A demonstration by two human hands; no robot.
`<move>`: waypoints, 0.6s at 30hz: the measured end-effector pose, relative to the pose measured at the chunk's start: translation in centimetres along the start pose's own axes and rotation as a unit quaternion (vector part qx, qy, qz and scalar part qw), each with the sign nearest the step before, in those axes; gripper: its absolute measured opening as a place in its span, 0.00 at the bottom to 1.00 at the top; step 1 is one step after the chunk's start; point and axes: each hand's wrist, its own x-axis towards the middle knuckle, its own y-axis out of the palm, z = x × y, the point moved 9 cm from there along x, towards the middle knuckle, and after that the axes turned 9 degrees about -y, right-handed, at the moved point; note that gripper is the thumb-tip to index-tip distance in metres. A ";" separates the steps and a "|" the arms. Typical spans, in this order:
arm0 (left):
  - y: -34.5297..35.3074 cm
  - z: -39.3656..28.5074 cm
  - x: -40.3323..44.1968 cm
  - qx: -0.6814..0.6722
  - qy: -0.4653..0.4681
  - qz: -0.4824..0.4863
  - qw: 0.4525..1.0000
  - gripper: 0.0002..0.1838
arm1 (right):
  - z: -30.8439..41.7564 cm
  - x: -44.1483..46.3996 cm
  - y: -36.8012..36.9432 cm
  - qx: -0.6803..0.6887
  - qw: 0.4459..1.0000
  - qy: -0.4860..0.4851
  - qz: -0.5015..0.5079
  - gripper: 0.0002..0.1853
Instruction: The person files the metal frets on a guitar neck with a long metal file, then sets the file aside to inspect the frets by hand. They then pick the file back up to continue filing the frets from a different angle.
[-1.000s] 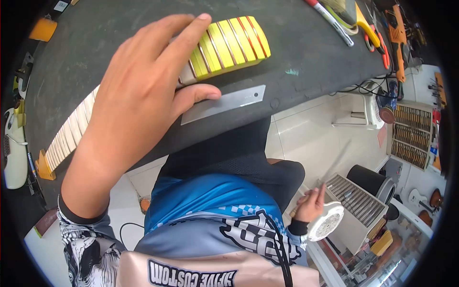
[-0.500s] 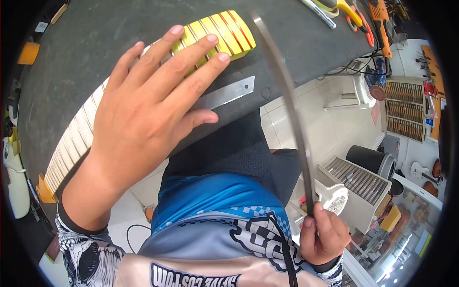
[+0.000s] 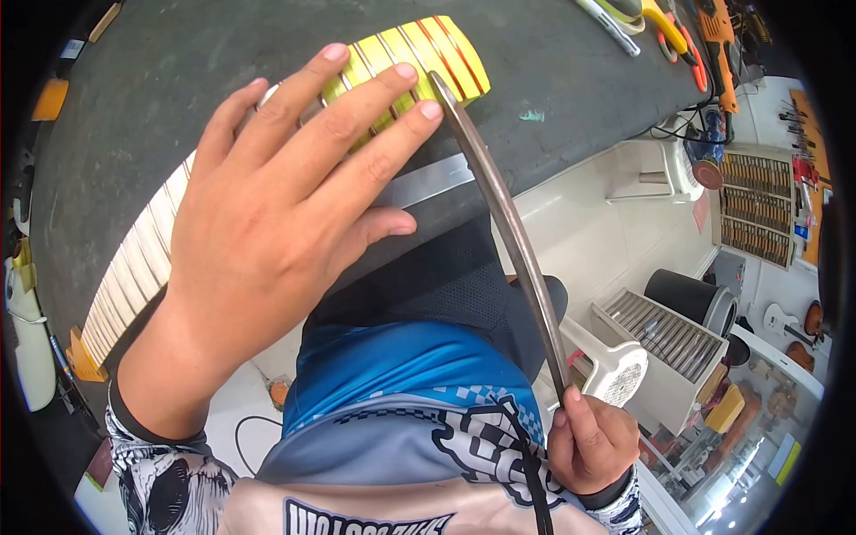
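Observation:
A guitar neck (image 3: 134, 250) with metal frets lies across the dark bench. Yellow tape (image 3: 392, 55) covers the wood between the frets at its far end. My left hand (image 3: 276, 187) rests flat over the neck, fingers spread on the taped part. In my right hand (image 3: 593, 441) is the near end of a long, narrow metal file (image 3: 508, 214). The file slants up and away, and its tip overlaps the taped frets beside my left index finger; whether it touches them I cannot tell. A steel ruler (image 3: 428, 181) lies partly under my left hand and the file.
Along the far right bench edge lie a silver marker (image 3: 611, 27), yellow-handled and orange-handled tools (image 3: 664, 31) and a cable. A small wooden block (image 3: 87, 355) sits by the neck's near end. White stools (image 3: 655, 169) and a slotted rack of files (image 3: 660, 334) stand right.
The file has moved left, and its tip has gone from beside the neck to over the taped frets. My right hand has shifted slightly left. My left hand stays on the neck.

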 end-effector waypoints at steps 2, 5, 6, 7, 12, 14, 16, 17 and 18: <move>0.0 0.0 0.0 0.000 -0.001 -0.003 1.000 0.33 | 0.0 -0.1 0.1 0.002 1.000 0.002 0.005 0.35; 0.0 -0.1 0.0 0.000 -0.003 0.000 1.000 0.33 | 0.0 -0.4 0.2 0.002 1.000 0.001 0.008 0.35; 0.0 -0.1 0.0 0.000 -0.004 0.001 1.000 0.32 | 0.0 -0.5 0.2 -0.002 1.000 -0.003 0.003 0.35; -0.1 -0.1 0.0 0.001 -0.002 0.001 1.000 0.32 | 0.1 -0.6 0.2 -0.006 1.000 -0.006 -0.001 0.35; 0.0 -0.2 0.0 0.011 -0.002 0.007 1.000 0.32 | 0.2 -0.5 0.2 -0.002 1.000 -0.006 0.003 0.34; 0.0 -0.1 0.0 0.002 -0.004 0.004 1.000 0.33 | 0.1 0.5 0.4 0.006 1.000 -0.013 0.004 0.33; 0.1 -0.1 0.0 -0.003 -0.006 0.004 1.000 0.33 | 0.1 3.0 0.5 0.011 1.000 -0.018 0.008 0.33; 0.1 -0.1 0.0 -0.002 -0.007 0.004 1.000 0.33 | 0.0 4.4 0.6 0.017 1.000 -0.024 -0.002 0.32; 0.1 -0.1 0.0 -0.002 -0.007 0.005 1.000 0.33 | 0.0 6.0 0.8 0.024 0.999 -0.029 -0.013 0.32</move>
